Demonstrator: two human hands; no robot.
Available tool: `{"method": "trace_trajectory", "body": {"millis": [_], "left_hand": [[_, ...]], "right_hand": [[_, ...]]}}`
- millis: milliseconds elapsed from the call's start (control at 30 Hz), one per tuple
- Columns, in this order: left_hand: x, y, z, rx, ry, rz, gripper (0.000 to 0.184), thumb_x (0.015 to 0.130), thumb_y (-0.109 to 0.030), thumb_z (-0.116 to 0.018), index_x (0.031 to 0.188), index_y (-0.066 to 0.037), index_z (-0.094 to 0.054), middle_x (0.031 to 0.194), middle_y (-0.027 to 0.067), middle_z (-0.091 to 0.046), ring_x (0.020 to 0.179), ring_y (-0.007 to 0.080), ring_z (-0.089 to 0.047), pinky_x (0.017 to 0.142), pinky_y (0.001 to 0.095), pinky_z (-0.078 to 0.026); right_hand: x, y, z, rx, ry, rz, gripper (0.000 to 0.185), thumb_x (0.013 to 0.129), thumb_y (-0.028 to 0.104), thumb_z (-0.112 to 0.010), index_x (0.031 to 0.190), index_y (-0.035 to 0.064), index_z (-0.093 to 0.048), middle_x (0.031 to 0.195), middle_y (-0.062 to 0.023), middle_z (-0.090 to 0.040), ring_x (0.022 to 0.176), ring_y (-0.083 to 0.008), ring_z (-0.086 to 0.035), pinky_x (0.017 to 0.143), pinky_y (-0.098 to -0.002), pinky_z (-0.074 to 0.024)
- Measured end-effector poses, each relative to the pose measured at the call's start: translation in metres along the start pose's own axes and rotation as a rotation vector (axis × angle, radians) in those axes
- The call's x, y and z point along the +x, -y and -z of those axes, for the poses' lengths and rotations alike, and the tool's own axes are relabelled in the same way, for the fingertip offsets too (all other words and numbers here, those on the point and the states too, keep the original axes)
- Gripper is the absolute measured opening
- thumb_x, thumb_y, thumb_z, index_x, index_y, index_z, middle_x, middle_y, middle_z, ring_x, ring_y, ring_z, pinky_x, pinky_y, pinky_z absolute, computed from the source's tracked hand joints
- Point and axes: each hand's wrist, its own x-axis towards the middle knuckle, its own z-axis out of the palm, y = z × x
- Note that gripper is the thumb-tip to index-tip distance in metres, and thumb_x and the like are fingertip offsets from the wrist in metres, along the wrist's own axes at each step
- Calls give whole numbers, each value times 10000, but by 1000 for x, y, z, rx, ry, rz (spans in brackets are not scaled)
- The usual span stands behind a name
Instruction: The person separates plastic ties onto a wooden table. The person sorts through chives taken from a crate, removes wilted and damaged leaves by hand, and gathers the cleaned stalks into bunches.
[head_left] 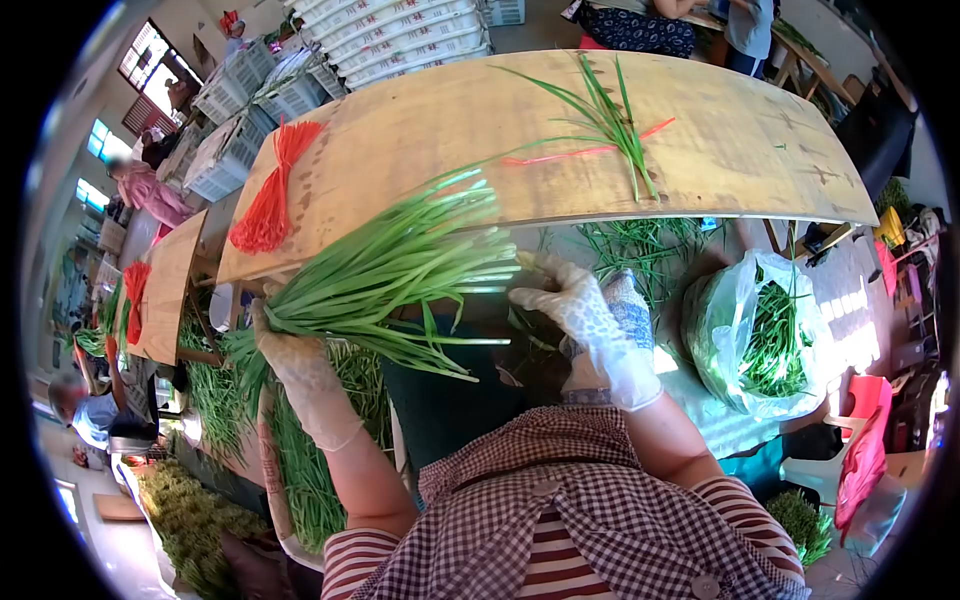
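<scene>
My left hand [301, 378], in a thin pale glove, is closed around a bunch of garlic chives [385, 270]. The pale cut stem ends fan out to the right, and the bunch lies level in front of the table edge. Just right of those ends is my right hand [580, 312], gloved too, with thumb and forefinger apart and nothing plainly visible between them. On the wooden table [420, 130] lie a few loose chives [615, 120] across a red tie strip [560, 156]. A bundle of red ties [278, 190] rests at the table's left end.
A clear plastic bag [765, 335] of green trimmings stands at the right. More chives fill a sack [310, 470] by my left side. Stacked white crates [390, 35] rise behind the table. Other people sit or stand at the left and at the back.
</scene>
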Motion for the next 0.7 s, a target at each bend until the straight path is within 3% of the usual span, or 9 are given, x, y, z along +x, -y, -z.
{"method": "trace_trajectory", "body": {"millis": [133, 167, 233, 333, 433, 533, 600, 633, 700], "left_hand": [[-16, 12, -24, 193, -40, -103, 326, 954, -288, -495, 1121, -16, -560, 1069, 139, -642, 996, 284, -631, 872, 460, -542], [-13, 13, -23, 215, -35, -131, 339, 955, -293, -491, 1136, -14, -557, 1093, 148, -637, 1011, 290, -627, 876, 463, -541], [-11, 15, -25, 224, -49, -153, 366, 956, -306, -484, 1163, -11, -549, 1136, 162, -624, 1038, 299, -618, 884, 469, -537], [-22, 10, -45, 273, -54, -134, 406, 954, -331, -481, 1197, -11, -534, 1177, 173, -608, 1060, 308, -606, 903, 481, -524], [-28, 12, -53, 283, -43, -167, 411, 946, -334, -496, 1191, -6, -535, 1167, 169, -612, 1062, 317, -604, 915, 477, -519], [-24, 14, -55, 272, -48, -142, 390, 944, -334, -507, 1160, -12, -549, 1135, 156, -625, 1047, 321, -611, 905, 498, -520], [-20, 20, -56, 222, -61, -101, 374, 942, -333, -517, 1138, -18, -554, 1111, 152, -632, 1030, 319, -618, 888, 503, -528], [-18, 22, -58, 197, -68, -82, 366, 941, -333, -521, 1128, -20, -557, 1099, 150, -636, 1022, 318, -621, 880, 505, -532], [-21, 25, -67, 159, -16, -88, 326, 942, -335, -529, 1066, -36, -573, 1032, 127, -657, 991, 301, -633, 847, 496, -549]], "right_hand": [[22, -8, -29, -86, 125, 72, 413, 774, 222, -766, 1156, 101, -665, 1069, -160, -686, 953, -232, -671, 865, -324, -506], [16, 6, -34, -166, 103, 137, 388, 776, 299, -766, 1100, 100, -687, 985, -163, -700, 915, -248, -679, 825, -332, -517], [20, 3, -44, -292, 16, 140, 338, 760, 141, -791, 1056, 16, -689, 1037, -107, -699, 928, -153, -644, 839, -296, -503], [13, 17, -37, -227, 65, 45, 275, 787, 170, -771, 1005, 14, -711, 1008, -134, -698, 945, -187, -646, 843, -304, -501], [26, -33, -27, -295, -129, 430, 381, 782, 185, -782, 1096, 6, -662, 1037, -128, -686, 932, -203, -642, 859, -305, -500], [38, -48, -35, -298, -84, 485, 634, 727, 156, -824, 1249, -11, -504, 1132, -111, -643, 915, -195, -637, 899, -317, -497], [20, -3, -44, -136, -54, 568, 508, 670, 281, -853, 1084, 47, -671, 1041, -79, -701, 908, -209, -666, 767, -336, -536], [27, -17, -52, 56, 9, 595, 418, 732, 261, -802, 1084, 72, -681, 1041, -108, -700, 921, -237, -673, 768, -332, -537], [26, -10, -45, -334, -82, 759, 347, 767, 236, -751, 1080, 100, -688, 945, -113, -697, 845, -276, -669, 711, -355, -535]]}}
